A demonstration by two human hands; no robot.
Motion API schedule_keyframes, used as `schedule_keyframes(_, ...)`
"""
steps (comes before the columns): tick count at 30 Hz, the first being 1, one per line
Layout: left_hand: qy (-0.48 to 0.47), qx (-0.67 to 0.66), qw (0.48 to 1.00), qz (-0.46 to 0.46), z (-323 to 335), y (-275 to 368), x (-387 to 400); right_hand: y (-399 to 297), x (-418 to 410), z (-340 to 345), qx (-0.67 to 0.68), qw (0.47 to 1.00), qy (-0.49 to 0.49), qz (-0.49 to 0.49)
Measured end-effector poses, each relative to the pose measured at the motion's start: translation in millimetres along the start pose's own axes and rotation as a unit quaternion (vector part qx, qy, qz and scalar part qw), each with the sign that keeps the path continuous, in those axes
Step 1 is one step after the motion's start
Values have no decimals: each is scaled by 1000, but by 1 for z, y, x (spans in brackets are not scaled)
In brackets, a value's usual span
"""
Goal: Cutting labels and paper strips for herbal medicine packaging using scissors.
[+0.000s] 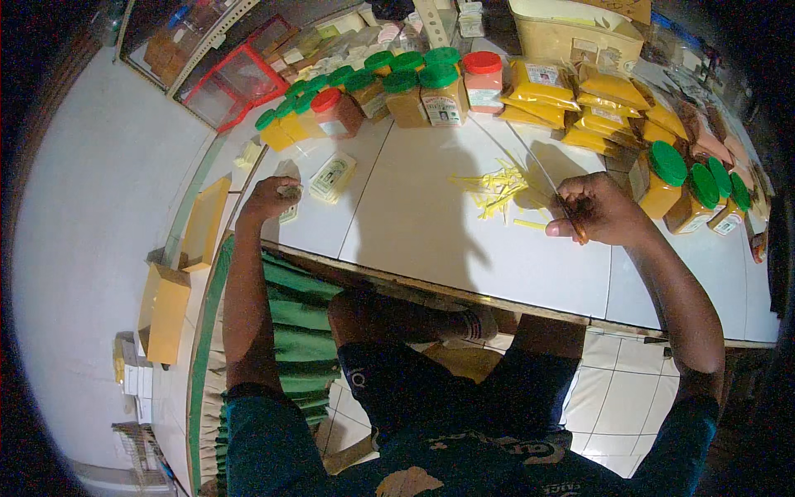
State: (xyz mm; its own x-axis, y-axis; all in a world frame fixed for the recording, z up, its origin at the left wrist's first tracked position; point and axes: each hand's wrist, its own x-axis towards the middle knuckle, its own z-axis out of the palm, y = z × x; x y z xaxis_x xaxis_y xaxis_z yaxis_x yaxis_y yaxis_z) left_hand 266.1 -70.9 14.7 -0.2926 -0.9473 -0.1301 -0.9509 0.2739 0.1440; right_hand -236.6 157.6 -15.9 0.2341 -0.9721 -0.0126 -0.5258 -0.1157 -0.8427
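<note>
At the left of the tiled tabletop, my left hand is closed on a small stack of printed paper labels, mostly covered by the fingers. Just right of it lies another stack of printed labels. My right hand grips the handle of a long thin metal blade, whose far end points up and to the left; whether it is a knife or scissors is not clear. Left of that hand, thin yellow-edged paper strips lie in a loose heap, with one strip near the thumb.
Plastic jars with green lids and red lids line the back. Yellow powder packets are stacked beside them. More green-lidded jars stand or lean at the right. A red-framed box and yellow boxes are at the left.
</note>
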Motion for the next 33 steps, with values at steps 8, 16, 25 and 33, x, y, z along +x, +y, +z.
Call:
schedule_keyframes(8, 85, -135, 986, 48, 13, 39, 5, -3, 0, -1, 6, 1000, -13, -10)
schedule_keyframes(16, 67, -70, 986, 133, 11, 44, 9, -1, 0, -2, 29, 999, -16, -10)
schedule_keyframes(25, 51, -149, 981, 114, 7, 51, 4, 0, -1, -4, -10, 999, -9, -31)
schedule_keyframes(33, 25, -124, 987, 98, 4, 45, 6, 0, -2, -5, 7, 1000, -11, -17)
